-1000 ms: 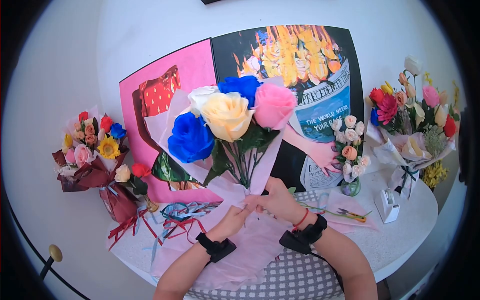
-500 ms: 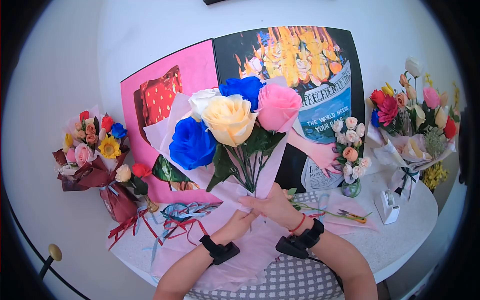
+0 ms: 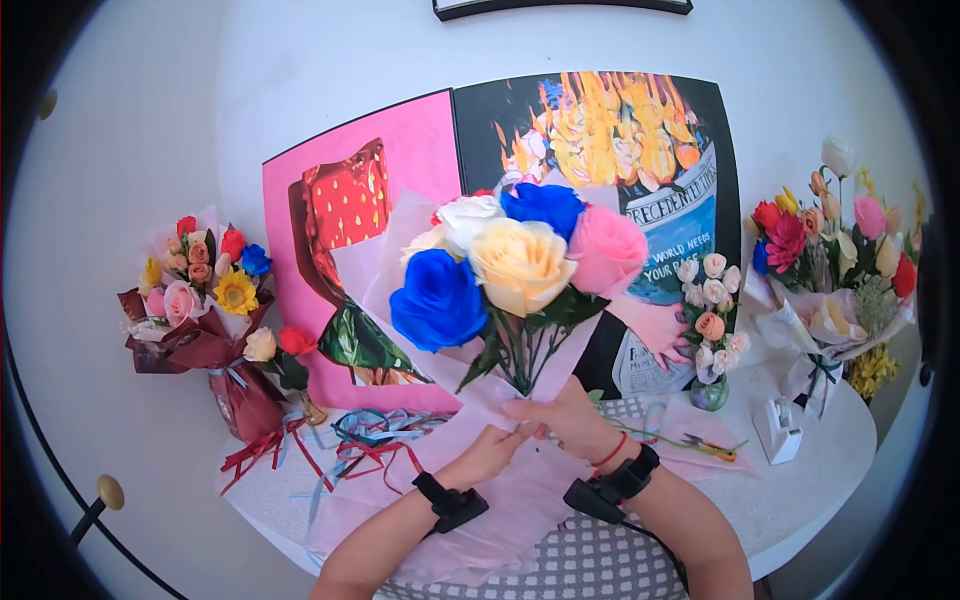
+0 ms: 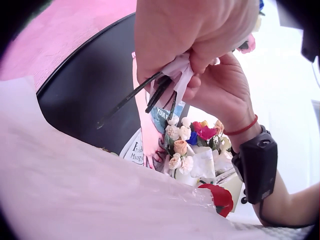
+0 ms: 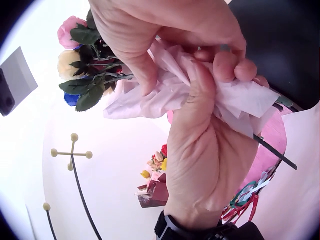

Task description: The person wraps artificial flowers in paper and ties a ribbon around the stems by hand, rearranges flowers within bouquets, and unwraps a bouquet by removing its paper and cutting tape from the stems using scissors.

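A bouquet of artificial roses stands upright before me in the head view, with a cream rose (image 3: pixel 523 267) in the middle, a blue rose (image 3: pixel 440 300), a pink rose (image 3: pixel 608 250) and a white rose (image 3: pixel 468 222) around it. Pale pink wrapping paper (image 3: pixel 395 265) backs the flowers and is gathered around their stems. My right hand (image 3: pixel 575 420) grips this gathered neck, its thumb across the paper. Just below, my left hand (image 3: pixel 488 455) holds the bunched paper, fingers meeting the right hand's. Dark stem ends (image 4: pixel 160 92) poke out beneath the hands in the left wrist view.
Tangled ribbons (image 3: pixel 385 432) lie on the left of the white table (image 3: pixel 840 440). Right are scissors (image 3: pixel 712 446), a tape dispenser (image 3: pixel 778 430) and a small vase (image 3: pixel 710 395) of flowers. Wrapped bouquets stand at both ends; large pictures (image 3: pixel 400 130) lean behind. Pink paper (image 3: pixel 440 530) drapes the front.
The right thumb has come across the paper at the neck, and the bouquet has shifted right. The head view has tilted up slightly, so the whole scene sits lower. Both hands keep their hold.
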Tool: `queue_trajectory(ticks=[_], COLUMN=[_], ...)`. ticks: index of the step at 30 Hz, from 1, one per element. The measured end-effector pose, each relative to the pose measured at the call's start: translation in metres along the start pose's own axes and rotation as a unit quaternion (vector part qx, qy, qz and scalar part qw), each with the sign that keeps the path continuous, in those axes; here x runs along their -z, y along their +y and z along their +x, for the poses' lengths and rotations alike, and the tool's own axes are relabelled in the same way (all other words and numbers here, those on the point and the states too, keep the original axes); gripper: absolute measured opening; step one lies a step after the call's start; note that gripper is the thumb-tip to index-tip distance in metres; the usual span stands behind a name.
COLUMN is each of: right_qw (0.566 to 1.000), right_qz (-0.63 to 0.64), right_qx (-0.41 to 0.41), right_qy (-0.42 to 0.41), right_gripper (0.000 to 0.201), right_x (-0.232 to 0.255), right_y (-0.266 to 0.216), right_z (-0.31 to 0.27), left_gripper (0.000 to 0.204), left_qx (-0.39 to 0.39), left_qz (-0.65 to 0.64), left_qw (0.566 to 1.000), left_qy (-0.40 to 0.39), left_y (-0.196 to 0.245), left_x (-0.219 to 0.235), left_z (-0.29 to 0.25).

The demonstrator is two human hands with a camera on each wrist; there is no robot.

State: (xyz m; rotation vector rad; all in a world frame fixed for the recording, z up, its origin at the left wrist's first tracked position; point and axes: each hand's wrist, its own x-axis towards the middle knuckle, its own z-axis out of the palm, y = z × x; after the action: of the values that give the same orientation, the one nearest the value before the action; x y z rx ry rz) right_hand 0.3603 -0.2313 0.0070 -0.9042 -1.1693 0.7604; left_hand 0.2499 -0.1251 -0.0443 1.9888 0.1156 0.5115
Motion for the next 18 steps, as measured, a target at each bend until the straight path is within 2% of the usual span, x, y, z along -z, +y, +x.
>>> queue_trajectory(ticks=[2,3,5,8,11,14,16,18], right_qw=[1.000,1.000,1.000,1.000,1.000,1.000,0.999,0.999], right_qz=[0.013,0.010,0.007,0.002,-0.008,-0.001,-0.041,-0.007], right_qx=[0.003,0.007,0.014,0.030,0.022,0.010,-0.020,0.011], right_qy=[0.002,0.008,0.015,0.003,-0.006,-0.025,-0.020,-0.033], right_gripper=[0.022,0.022,0.023,0.024,0.026,0.031,0.032,0.033], right_x=[-0.001,-0.002,-0.001,0.000,0.004,0.007,0.008,0.011], right_y=[-0.001,-0.003,-0.004,-0.003,-0.005,-0.006,-0.009,-0.014], right_z=[0.000,0.000,0.000,0.001,0.000,0.000,-0.001,-0.002], left_gripper=[0.025,0.025,0.026,0.023,0.023,0.020,0.019,0.018], left_qx=[0.006,0.004,-0.071,-0.072,-0.099,-0.101,-0.120,-0.140], left_qz=[0.036,0.037,0.022,0.063,0.044,0.034,0.022,0.012], left_qw=[0.999,0.999,0.996,0.995,0.994,0.994,0.992,0.990], left_qy=[0.015,0.014,0.041,0.039,0.024,0.022,0.025,0.028], left_y=[0.020,0.018,0.010,0.012,0.009,0.008,-0.002,-0.005], left_x=[-0.004,-0.005,-0.007,-0.005,-0.004,-0.004,-0.003,-0.002], left_z=[-0.004,-0.003,-0.001,-0.001,0.001,0.002,0.007,0.008])
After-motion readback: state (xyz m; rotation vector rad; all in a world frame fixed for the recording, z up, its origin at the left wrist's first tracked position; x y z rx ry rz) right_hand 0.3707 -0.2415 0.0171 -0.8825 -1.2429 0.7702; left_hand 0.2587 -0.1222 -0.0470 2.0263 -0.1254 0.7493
